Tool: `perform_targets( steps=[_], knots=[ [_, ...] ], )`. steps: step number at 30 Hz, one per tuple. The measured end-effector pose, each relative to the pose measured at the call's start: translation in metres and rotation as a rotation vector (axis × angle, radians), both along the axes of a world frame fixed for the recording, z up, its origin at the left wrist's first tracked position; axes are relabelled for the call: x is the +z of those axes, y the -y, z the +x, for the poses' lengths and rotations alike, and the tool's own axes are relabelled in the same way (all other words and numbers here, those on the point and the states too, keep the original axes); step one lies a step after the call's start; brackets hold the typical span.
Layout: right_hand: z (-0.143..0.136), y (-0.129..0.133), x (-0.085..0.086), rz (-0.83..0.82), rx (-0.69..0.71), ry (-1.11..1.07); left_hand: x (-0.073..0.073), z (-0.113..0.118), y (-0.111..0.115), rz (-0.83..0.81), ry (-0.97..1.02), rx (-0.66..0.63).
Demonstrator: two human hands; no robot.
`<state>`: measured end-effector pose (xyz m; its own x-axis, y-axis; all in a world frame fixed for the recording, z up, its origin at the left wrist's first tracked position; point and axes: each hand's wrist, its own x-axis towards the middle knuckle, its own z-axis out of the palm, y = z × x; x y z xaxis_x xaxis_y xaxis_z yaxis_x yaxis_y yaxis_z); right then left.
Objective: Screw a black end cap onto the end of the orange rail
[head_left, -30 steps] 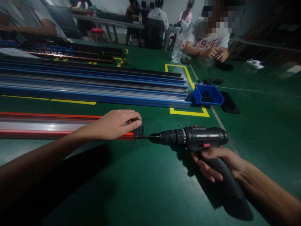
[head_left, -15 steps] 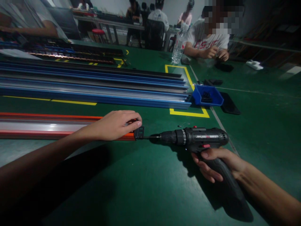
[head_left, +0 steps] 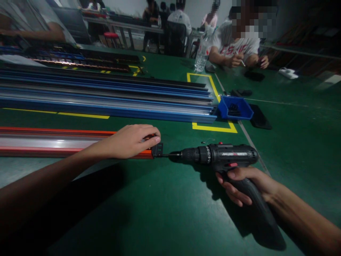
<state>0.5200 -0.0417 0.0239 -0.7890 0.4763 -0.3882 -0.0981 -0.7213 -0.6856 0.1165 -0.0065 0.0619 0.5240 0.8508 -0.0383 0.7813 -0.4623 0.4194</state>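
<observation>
My left hand (head_left: 133, 141) is closed over the right end of an orange rail (head_left: 58, 143) lying on the green table. A small black end piece (head_left: 157, 150) sits at that end, beside my fingertips. My right hand (head_left: 243, 185) grips the handle of a black power drill (head_left: 226, 155), which points left. The tip of its long bit (head_left: 169, 155) touches or nearly touches the black end piece. Behind the drill's chuck lies a tiny screw (head_left: 203, 142).
Blue and black rails (head_left: 112, 99) lie behind the orange one. A blue bin (head_left: 235, 108) with black parts stands at their right, by a dark phone-like slab (head_left: 260, 117). Farther back are a plastic bottle (head_left: 201, 53) and a seated person (head_left: 234, 46).
The seated person's hands have moved apart, and one now holds a thin light object. My hands, the drill and the orange rail look almost unchanged.
</observation>
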Motion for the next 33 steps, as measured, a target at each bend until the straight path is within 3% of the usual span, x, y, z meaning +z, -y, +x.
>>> perform_targets(
  steps=[33],
  knots=[
    [0.0013,-0.0019,-0.0003,-0.012,0.014,0.009,-0.0003,-0.0008,-0.0005,0.013,-0.001,-0.019]
  ],
)
